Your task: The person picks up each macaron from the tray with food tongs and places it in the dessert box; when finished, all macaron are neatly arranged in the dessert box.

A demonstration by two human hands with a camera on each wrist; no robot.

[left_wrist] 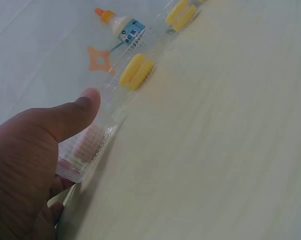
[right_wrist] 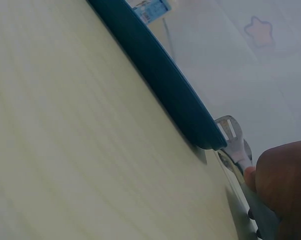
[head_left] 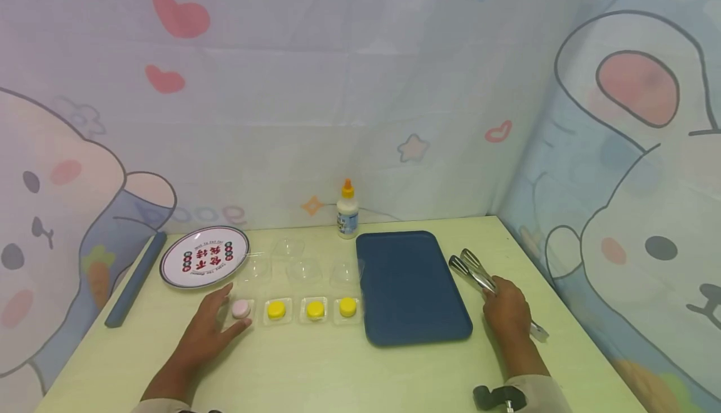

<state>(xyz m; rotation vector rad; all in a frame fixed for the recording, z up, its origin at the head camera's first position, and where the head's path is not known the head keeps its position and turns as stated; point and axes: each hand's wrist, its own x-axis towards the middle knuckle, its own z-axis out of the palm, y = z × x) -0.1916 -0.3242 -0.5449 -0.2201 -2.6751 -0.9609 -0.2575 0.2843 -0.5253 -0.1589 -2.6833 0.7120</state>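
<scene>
Gripped in right hand [head_left: 508, 308]: metal tongs [head_left: 480, 280], just right of blue tray [head_left: 414, 288]. Left hand [head_left: 205, 334] loose, thumb and fingers spread around pink macaron [head_left: 241, 308] in clear base [head_left: 251, 308], contact unclear; three yellow macarons [head_left: 276, 310] in line to its right, each likewise based.

Four containers [head_left: 288, 320] form a row on the surface [head_left: 304, 369], one macaron [head_left: 276, 310] in each. Lids [head_left: 304, 270] stand behind the row. The plate [head_left: 204, 256] lies behind the leftmost container, to its left; the bar [head_left: 135, 281] lies left of the plate. The bottle [head_left: 347, 214] stands at the rear. The tray [head_left: 414, 288] lies right of the row, with the tongs [head_left: 475, 274] right of the tray.
</scene>
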